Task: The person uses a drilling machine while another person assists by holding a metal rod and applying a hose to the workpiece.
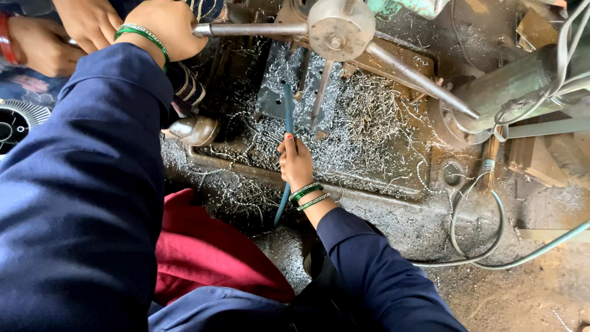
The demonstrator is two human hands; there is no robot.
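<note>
Fingers of right hand wrapped round thin blue hose, running over swarf-covered drill table; judged light, flexible, likely slick, so grip near tip. Left hand fingers curled tight on steel feed lever; rigid, heavy

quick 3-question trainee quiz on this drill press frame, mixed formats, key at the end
1. True or false: the left hand grips a spoke of the feed handle.
2. What does the right hand hold? A) a wrench B) a blue hose C) a brush
3. Fill in: the machine table is littered with metal ____.

Key: 1 true; 2 B; 3 shavings
</note>
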